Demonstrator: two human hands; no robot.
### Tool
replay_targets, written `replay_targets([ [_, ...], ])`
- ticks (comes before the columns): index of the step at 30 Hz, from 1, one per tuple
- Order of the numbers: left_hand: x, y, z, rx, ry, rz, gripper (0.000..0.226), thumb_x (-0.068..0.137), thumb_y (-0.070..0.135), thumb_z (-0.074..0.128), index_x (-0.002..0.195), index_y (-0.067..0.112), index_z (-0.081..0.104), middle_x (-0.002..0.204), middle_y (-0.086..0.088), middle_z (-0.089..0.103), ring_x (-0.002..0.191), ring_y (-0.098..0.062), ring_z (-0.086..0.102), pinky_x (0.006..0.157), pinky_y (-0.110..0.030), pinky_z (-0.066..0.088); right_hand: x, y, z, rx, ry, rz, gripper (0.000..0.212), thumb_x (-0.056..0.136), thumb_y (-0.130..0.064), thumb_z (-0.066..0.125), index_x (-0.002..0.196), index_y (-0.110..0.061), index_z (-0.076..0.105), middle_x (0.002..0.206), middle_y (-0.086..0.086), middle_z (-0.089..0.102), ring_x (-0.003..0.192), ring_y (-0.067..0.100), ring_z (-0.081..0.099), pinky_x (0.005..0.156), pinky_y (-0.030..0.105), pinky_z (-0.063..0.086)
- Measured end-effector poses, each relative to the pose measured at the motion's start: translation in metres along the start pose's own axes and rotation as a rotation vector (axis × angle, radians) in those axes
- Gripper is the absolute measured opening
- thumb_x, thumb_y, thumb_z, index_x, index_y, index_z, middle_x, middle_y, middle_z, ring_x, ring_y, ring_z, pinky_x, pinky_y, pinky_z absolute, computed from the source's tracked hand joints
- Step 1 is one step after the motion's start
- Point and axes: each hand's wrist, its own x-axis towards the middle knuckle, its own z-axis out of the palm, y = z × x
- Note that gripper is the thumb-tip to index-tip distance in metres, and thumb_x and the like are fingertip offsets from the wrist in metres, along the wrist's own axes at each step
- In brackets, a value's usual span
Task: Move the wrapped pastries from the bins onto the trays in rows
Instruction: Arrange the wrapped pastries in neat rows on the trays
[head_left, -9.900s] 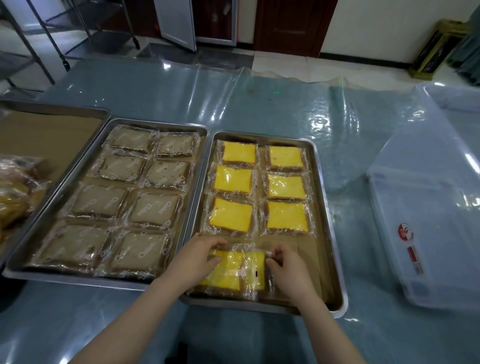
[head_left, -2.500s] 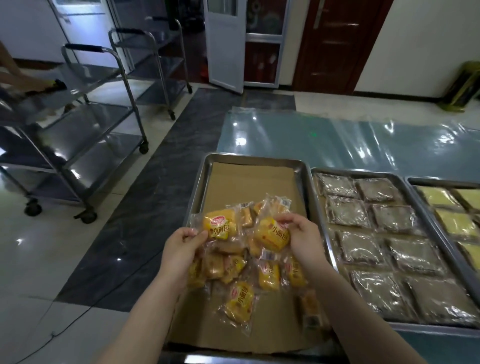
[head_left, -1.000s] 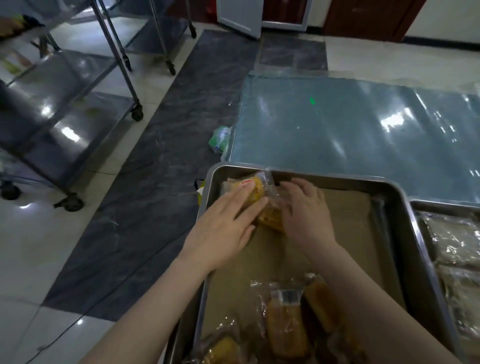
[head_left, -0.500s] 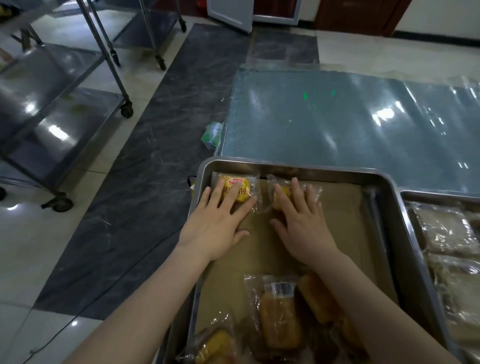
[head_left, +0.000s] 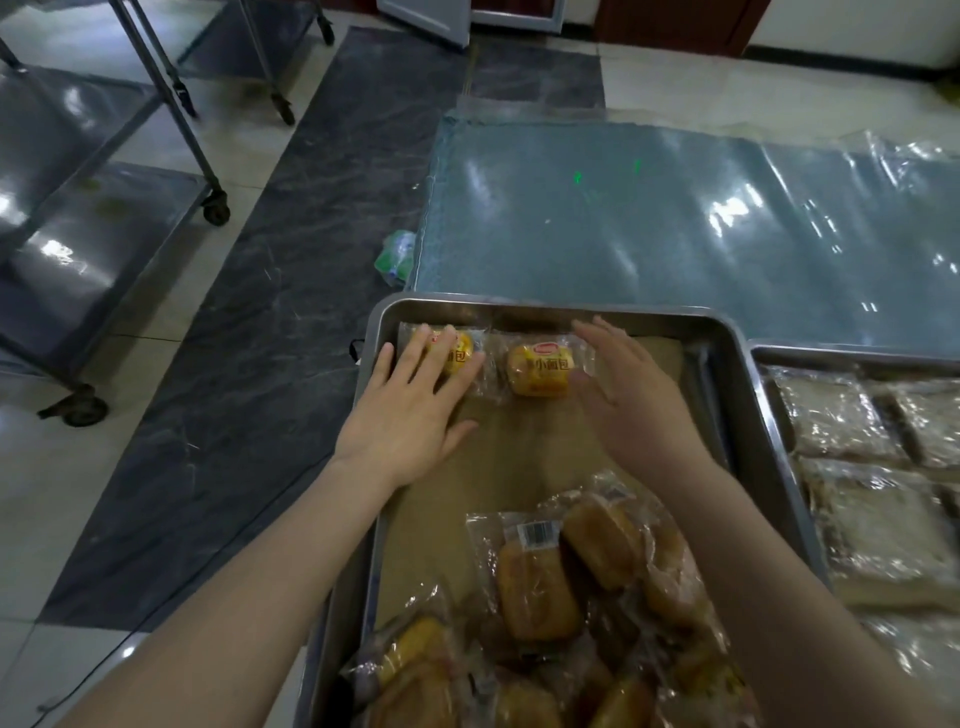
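Observation:
A steel tray lined with brown paper lies in front of me. Two wrapped yellow buns sit side by side along its far edge. My left hand lies flat with its fingers spread over the left bun. The right bun lies uncovered, and my right hand is open just to its right, fingers apart, not gripping it. A loose pile of wrapped buns fills the near end of the tray.
A second tray of wrapped brown slices adjoins on the right. The blue plastic-covered table stretches beyond. Steel trolleys stand on the floor to the left; a green-white wrapper lies at the table's edge.
My right hand has lifted off the right bun and shifted to its right, leaving the bun in view. My left hand stays flat on the left bun.

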Motion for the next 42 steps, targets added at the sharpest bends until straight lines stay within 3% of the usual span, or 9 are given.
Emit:
replay_targets([
  [5, 0.002, -0.001, -0.008, -0.150, 0.041, -0.109, 0.067, 0.090, 0.055, 0.025, 0.149, 0.026, 0.008, 0.157, -0.006, 0.010, 0.144, -0.024, 0.001, 0.114, -0.040, 0.002, -0.037, 0.021, -0.028, -0.067, -0.235, 0.204, 0.032, 0.087, -0.044, 0.061, 0.115, -0.029, 0.058, 0.111, -0.010, 0.060, 0.086, 0.000, 0.052, 0.070, 0.019, 0.041],
  [10, 0.001, -0.002, -0.009, -0.175, 0.021, -0.055, 0.064, 0.092, 0.049, 0.034, 0.148, 0.021, 0.019, 0.155, -0.008, 0.021, 0.143, -0.026, 0.012, 0.114, -0.043, 0.014, -0.064, 0.024, -0.012, -0.311, -0.487, 0.227, 0.076, 0.070, -0.066, 0.065, 0.134, -0.034, 0.043, 0.129, -0.006, 0.046, 0.107, 0.013, 0.050, 0.083, 0.029, 0.048],
  [14, 0.001, -0.002, -0.008, -0.166, -0.001, -0.063, 0.064, 0.092, 0.049, 0.037, 0.148, 0.024, 0.018, 0.155, -0.005, 0.021, 0.143, -0.023, 0.014, 0.113, -0.043, 0.019, -0.066, 0.024, -0.001, -0.104, -0.334, 0.218, 0.061, 0.073, -0.046, 0.074, 0.127, -0.039, 0.047, 0.119, -0.013, 0.052, 0.095, 0.004, 0.050, 0.071, 0.018, 0.041],
  [18, 0.001, -0.002, -0.007, -0.161, -0.005, -0.060, 0.064, 0.092, 0.049, 0.037, 0.148, 0.025, 0.017, 0.155, -0.004, 0.021, 0.143, -0.022, 0.016, 0.113, -0.042, 0.020, -0.060, 0.032, -0.002, -0.230, -0.030, 0.129, 0.063, 0.082, -0.043, 0.065, 0.138, -0.038, 0.036, 0.148, -0.008, 0.032, 0.137, 0.022, 0.031, 0.105, 0.041, 0.036],
  [23, 0.002, -0.002, -0.006, -0.144, -0.012, -0.054, 0.065, 0.091, 0.051, 0.035, 0.148, 0.026, 0.015, 0.155, -0.003, 0.020, 0.142, -0.021, 0.016, 0.113, -0.042, 0.021, -0.060, 0.033, 0.001, -0.414, -0.276, 0.202, 0.088, 0.071, -0.056, 0.072, 0.143, -0.033, 0.026, 0.147, -0.004, 0.033, 0.132, 0.025, 0.036, 0.102, 0.044, 0.039],
  [27, 0.001, -0.002, -0.005, -0.138, -0.010, -0.046, 0.064, 0.091, 0.048, 0.037, 0.147, 0.025, 0.018, 0.154, -0.004, 0.023, 0.142, -0.021, 0.018, 0.112, -0.041, 0.021, -0.053, 0.032, -0.009, 0.111, -0.233, 0.354, 0.065, 0.078, -0.016, 0.071, 0.130, -0.031, 0.035, 0.115, -0.009, 0.057, 0.089, 0.010, 0.061, 0.067, 0.025, 0.054],
  [30, 0.002, -0.002, -0.004, -0.129, -0.003, -0.049, 0.064, 0.091, 0.046, 0.040, 0.147, 0.025, 0.016, 0.154, -0.003, 0.023, 0.141, -0.021, 0.019, 0.111, -0.039, 0.020, -0.049, 0.032, -0.023, 0.679, -0.290, 0.467, 0.033, 0.083, -0.009, 0.065, 0.110, -0.023, 0.053, 0.108, 0.003, 0.063, 0.086, 0.020, 0.067, 0.067, 0.031, 0.058],
  [33, 0.002, -0.002, -0.003, -0.123, -0.002, -0.042, 0.065, 0.091, 0.046, 0.041, 0.147, 0.025, 0.017, 0.153, -0.004, 0.025, 0.141, -0.021, 0.021, 0.111, -0.039, 0.021, -0.046, 0.034, -0.028, 0.531, -0.459, 0.369, 0.029, 0.087, -0.009, 0.063, 0.108, -0.029, 0.062, 0.103, -0.001, 0.067, 0.090, 0.017, 0.067, 0.075, 0.029, 0.056],
  [42, 0.002, -0.002, -0.005, -0.132, -0.031, -0.034, 0.065, 0.092, 0.045, 0.040, 0.148, 0.025, 0.014, 0.154, -0.004, 0.021, 0.141, -0.022, 0.020, 0.113, -0.041, 0.022, -0.029, 0.038, -0.033, 0.242, -0.372, 0.234, 0.022, 0.092, -0.018, 0.058, 0.103, -0.037, 0.061, 0.094, -0.008, 0.069, 0.082, 0.005, 0.066, 0.072, 0.026, 0.054],
])
